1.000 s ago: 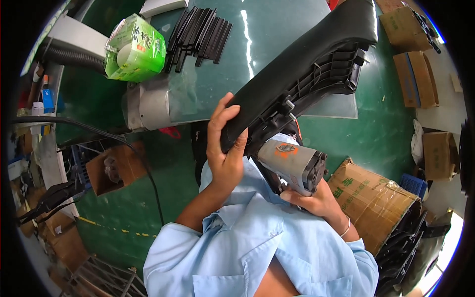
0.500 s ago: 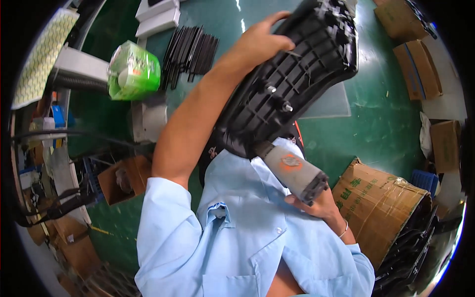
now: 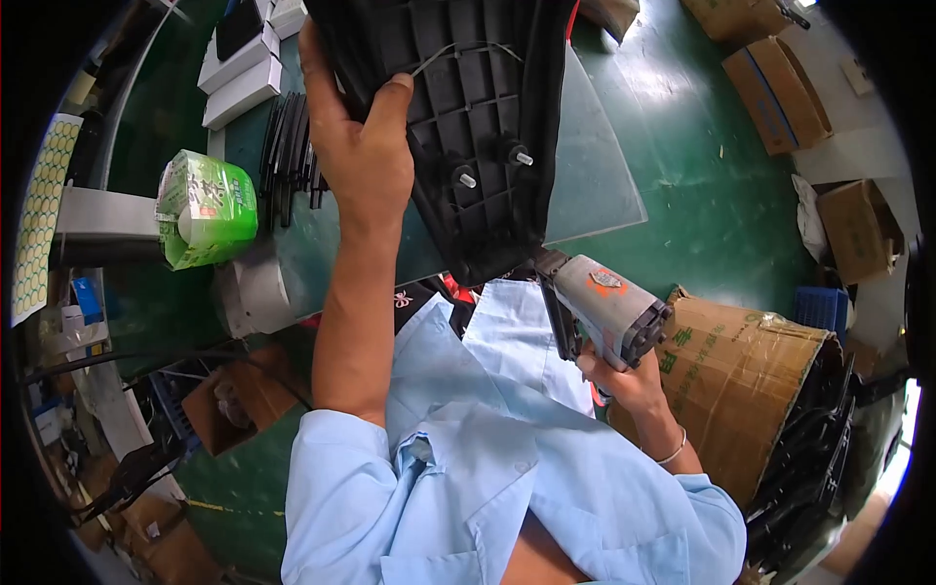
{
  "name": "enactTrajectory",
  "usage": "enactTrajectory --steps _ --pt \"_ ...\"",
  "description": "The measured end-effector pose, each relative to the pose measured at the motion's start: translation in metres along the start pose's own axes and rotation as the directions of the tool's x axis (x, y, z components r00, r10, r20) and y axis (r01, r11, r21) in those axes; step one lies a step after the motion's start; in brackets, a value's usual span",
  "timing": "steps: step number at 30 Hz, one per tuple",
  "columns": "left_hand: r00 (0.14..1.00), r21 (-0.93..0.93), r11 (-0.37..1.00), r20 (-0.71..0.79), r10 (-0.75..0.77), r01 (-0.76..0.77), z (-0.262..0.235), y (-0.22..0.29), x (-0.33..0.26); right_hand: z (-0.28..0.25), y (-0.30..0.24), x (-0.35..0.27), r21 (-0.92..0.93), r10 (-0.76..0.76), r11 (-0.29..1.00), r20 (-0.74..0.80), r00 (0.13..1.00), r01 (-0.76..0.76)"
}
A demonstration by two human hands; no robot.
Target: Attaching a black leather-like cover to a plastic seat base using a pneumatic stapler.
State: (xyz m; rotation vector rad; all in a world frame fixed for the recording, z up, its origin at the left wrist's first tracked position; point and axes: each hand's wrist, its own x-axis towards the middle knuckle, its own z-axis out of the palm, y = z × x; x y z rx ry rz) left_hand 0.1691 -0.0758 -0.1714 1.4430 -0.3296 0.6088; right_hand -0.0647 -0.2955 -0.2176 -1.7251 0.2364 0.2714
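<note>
My left hand grips the left rim of a black scooter-type seat, its thumb over the edge. The seat's ribbed plastic underside faces me, with two bolts sticking out and a thin pale cord or wire across the upper part. In my right hand is a grey pneumatic staple gun, fingers wrapped round its handle. The gun's nose meets or nearly meets the seat's lower right corner; contact cannot be made out. The seat's top end runs out of view.
Under the seat lies a clear sheet on the table. Black strips, white boxes and a green plastic container stand to the left. A large carton of black parts is at my right; more cartons line the wall.
The seat has swung from a slant to nearly upright, moving left and up with my left hand. My right hand has raised the staple gun slightly to the right, showing more of its handle.
</note>
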Motion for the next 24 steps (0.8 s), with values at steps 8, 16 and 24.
enactTrajectory --steps 8,16,24 --pt "0.997 -0.094 0.994 -0.045 -0.064 0.059 0.018 0.017 -0.008 0.016 -0.022 0.016 -0.039 0.026 0.999 -0.030 0.999 -0.027" --pt "0.997 -0.010 0.998 -0.023 0.069 -0.069 0.012 0.020 -0.012 0.008 -0.028 0.015 0.249 0.121 0.957 0.114 0.986 -0.146" --pt "0.998 0.017 0.999 -0.049 0.049 -0.048 0.006 0.016 -0.014 0.020 -0.033 0.026 0.153 0.137 0.975 0.143 0.980 -0.158"
